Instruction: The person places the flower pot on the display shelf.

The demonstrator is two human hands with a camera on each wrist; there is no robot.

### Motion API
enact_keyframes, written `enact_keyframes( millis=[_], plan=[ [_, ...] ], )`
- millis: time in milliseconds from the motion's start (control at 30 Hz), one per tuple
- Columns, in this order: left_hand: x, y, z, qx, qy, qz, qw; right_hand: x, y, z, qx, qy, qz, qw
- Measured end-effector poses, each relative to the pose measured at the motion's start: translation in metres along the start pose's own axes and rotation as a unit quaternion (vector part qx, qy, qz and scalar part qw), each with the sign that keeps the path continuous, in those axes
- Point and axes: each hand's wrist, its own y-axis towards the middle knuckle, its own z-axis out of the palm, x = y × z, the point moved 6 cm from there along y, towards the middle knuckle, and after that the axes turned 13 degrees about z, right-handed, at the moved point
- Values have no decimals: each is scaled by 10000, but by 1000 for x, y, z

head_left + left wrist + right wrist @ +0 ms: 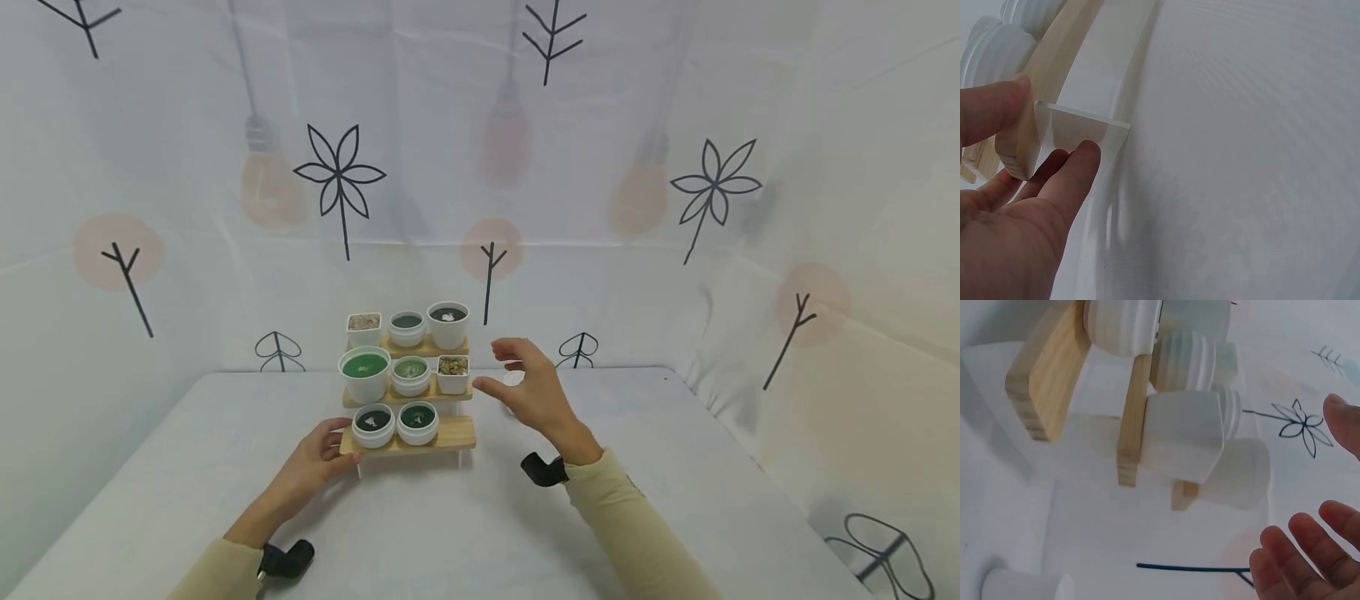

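A three-tier wooden display stand on clear supports holds several small white cups and bowls. My left hand grips the left end of its lowest board; in the left wrist view the thumb lies on top and the fingers are beneath, by the clear support. On that board stand two round bowls with dark contents, a left one and a right one. My right hand is held right of the middle tier, thumb and fingers apart with nothing between them. Nearest to it is a square cup of yellowish bits.
The middle tier also bears a large green-filled cup and a ribbed bowl. Up top are a square cup, a bowl and a tall cup. Another white cup stands on the table, partly behind my right hand.
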Motion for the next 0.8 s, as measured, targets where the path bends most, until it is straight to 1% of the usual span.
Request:
enact_keyframes(
  millis=[133,467,633,800],
  plan=[
    [-1,-1,0,3,-17,11,10000,-10,5,-7,-105,-119,44,9999],
    [2,1,1,9,-94,69,9999,-43,11,-12,-159,-371,538,9977],
    [2,2,1,7,-95,44,9999,-57,13,-13,-93,-488,887,9948],
    [3,1,0,-29,-113,33,9999,-71,14,-11,68,-639,1258,9900]
  ],
)
